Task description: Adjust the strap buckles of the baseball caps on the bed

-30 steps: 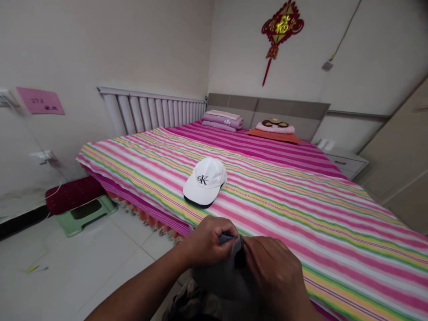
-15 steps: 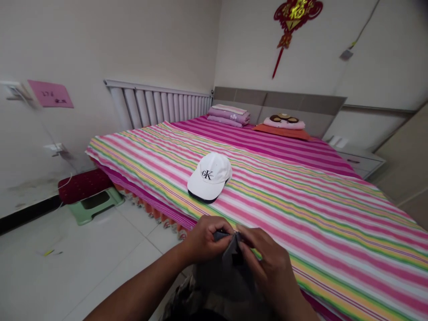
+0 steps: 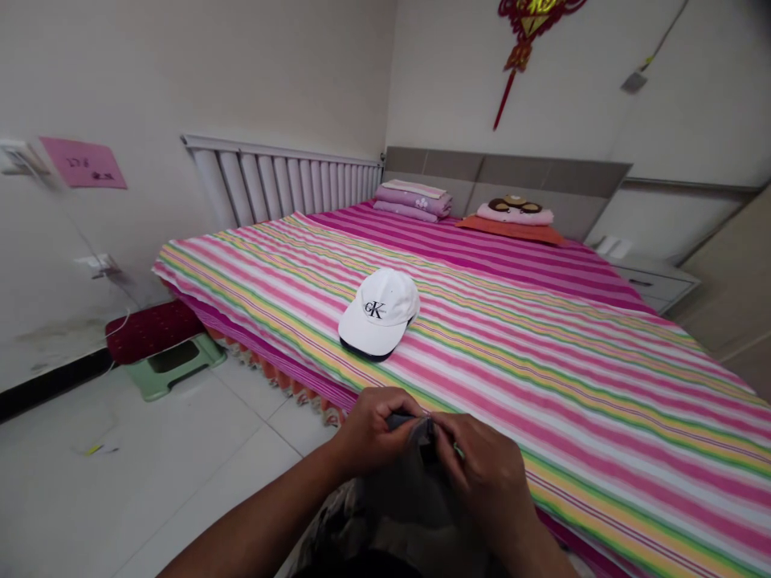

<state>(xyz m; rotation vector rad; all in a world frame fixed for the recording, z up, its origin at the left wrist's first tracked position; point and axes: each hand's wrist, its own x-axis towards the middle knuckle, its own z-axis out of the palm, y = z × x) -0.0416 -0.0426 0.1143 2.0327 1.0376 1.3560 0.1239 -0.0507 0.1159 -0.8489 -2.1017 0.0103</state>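
Closer together than a moment ago, the fingers of my right hand (image 3: 491, 461) now pinch the edge of the grey cloth (image 3: 397, 490). My left hand (image 3: 377, 429) pinches just beside, I think to keep this edge steady. The white cap (image 3: 382, 309) lies apart on the striped bedspread (image 3: 511, 361), so both hands are free for the cloth.

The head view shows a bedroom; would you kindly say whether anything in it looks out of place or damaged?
A small yellow object lies loose on the floor, possibly litter; the lower left wall has a stained patch.
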